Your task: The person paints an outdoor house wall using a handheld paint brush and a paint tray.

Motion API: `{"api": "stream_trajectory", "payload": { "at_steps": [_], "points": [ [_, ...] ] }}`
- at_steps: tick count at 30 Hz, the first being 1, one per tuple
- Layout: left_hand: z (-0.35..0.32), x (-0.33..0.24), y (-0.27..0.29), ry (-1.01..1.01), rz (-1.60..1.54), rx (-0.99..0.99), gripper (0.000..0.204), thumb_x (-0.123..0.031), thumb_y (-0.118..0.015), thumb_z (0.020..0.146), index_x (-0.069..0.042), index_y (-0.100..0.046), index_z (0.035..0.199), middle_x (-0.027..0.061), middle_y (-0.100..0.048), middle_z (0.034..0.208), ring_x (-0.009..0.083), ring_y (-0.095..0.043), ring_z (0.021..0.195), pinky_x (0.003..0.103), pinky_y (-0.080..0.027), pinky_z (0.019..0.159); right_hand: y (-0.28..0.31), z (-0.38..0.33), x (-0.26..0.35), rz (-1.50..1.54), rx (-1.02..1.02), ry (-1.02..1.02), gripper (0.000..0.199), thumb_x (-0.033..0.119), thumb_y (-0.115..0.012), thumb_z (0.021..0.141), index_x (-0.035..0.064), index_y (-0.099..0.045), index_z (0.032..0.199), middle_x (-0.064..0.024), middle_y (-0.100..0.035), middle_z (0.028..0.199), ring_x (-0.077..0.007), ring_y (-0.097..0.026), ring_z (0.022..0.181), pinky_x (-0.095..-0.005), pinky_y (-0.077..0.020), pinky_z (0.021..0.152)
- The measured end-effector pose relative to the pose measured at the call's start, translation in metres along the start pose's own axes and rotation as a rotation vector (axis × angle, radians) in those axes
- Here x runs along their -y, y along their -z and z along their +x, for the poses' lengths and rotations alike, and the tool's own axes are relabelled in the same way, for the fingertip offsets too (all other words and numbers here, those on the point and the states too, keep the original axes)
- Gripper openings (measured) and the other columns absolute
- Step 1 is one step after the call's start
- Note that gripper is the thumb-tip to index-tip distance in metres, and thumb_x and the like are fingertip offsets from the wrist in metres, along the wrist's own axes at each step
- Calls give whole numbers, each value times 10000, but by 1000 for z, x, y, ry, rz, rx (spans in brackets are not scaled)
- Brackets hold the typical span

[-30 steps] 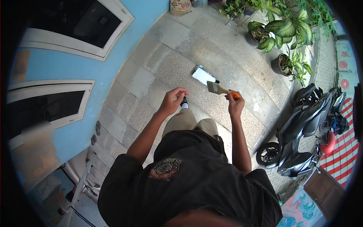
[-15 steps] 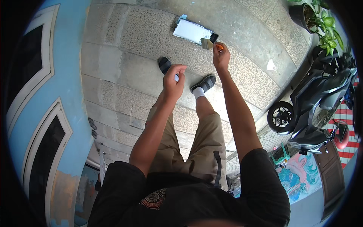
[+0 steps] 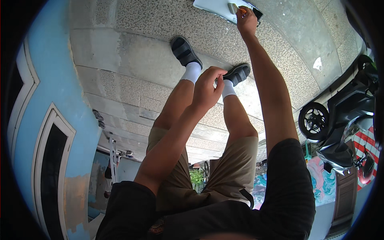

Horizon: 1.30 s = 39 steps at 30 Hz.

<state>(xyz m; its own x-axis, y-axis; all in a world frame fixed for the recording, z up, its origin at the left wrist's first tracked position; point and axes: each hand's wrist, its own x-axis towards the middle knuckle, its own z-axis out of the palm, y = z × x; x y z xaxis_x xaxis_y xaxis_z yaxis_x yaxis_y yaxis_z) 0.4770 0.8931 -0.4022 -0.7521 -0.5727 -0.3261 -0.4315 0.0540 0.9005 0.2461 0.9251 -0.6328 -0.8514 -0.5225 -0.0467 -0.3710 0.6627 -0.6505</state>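
A shallow tray (image 3: 214, 8) coated with white paint lies on the pavement at the top edge, its far side cut off by the view. My right hand (image 3: 247, 23) reaches out to it, closed on the orange handle of a flat paintbrush (image 3: 233, 8). The brush head is over the white part of the tray; whether it touches the paint is hard to tell. My left hand (image 3: 207, 88) hangs in front of my legs, fingers loosely curled toward the thumb. Nothing shows in that hand, and its palm is hidden.
My feet in dark sandals (image 3: 183, 51) stand on the stone-and-concrete pavement (image 3: 156, 52). At right is a parked motorbike (image 3: 340, 116). A light blue wall (image 3: 44, 84) with windows runs along the left, near a ladder (image 3: 113, 158). A white scrap (image 3: 317, 64) lies at right.
The brush has moved from the tray's right end toward its white middle. My view has tilted back toward my body, so the tray sits higher. My left hand appears nearer my right foot.
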Motion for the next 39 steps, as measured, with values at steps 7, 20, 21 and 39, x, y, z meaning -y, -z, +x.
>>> {"api": "stream_trajectory", "payload": {
  "at_steps": [7,20,21,39],
  "points": [
    [-1,1,-4,24,25,71,165,53,-600,878,-13,-616,1028,136,-674,972,280,-672,891,346,-529,774,1,-12,-6,28,-36,-68,201,200,-674,883,48,-729,1003,-163,-713,937,-313,-714,821,-365,-561,739],
    [0,4,-9,39,21,66,164,60,-600,869,-10,-616,1016,128,-678,958,270,-675,879,341,-531,770,8,-16,-42,532,-212,-502,162,135,-683,896,-17,-706,947,-92,-705,804,-164,-690,715,-293,-553,645],
    [0,4,-10,40,20,69,164,60,-600,869,-10,-616,1016,128,-678,958,270,-675,879,341,-531,770,9,-19,-49,530,-214,-504,162,135,-683,896,-17,-706,947,-92,-705,804,-164,-690,715,-293,-553,645],
    [-1,8,-17,-3,9,52,178,46,-602,848,-23,-615,1013,144,-656,930,328,-650,835,380,-518,726,31,-48,-21,-11,-67,31,214,131,-672,885,115,-710,1095,-141,-675,932,-371,-659,809,-423,-543,706]
  ]
}}
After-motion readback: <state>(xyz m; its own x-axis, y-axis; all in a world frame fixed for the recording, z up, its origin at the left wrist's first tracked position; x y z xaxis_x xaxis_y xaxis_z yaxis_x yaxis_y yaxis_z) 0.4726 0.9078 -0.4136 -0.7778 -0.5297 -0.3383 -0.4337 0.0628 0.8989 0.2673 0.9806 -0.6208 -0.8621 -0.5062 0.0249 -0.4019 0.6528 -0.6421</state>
